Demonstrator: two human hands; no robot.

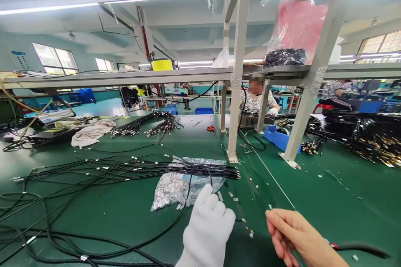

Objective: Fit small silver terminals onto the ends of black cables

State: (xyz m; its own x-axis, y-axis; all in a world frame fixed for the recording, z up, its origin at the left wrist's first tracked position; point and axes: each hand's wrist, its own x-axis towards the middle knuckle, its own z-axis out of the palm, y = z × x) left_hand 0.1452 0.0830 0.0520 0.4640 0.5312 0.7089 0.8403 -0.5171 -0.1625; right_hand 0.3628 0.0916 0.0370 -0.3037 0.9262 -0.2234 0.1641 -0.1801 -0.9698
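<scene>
My left hand point(209, 223), in a white glove, is closed around a black cable point(178, 218); a short stretch of it shows right of the fist. Bare, my right hand point(290, 231) has thumb and forefinger pressed together; a tiny white piece shows at the fingertips, too small to tell if it is held. Beyond the left hand, a clear plastic bag point(171, 190) of small metal pieces lies under a bundle of black cables point(216, 170). Small white tags point(235, 199) are scattered between the hands. A black-and-red handled tool point(360, 248) lies beside my right wrist.
Shelf posts point(237, 91) stand on the green table point(125, 204). Behind are orange-handled scissors point(211, 128), a blue tape dispenser point(277, 137) and a white cloth point(92, 132). More cables point(369, 133) lie right. A person point(255, 100) sits across the table.
</scene>
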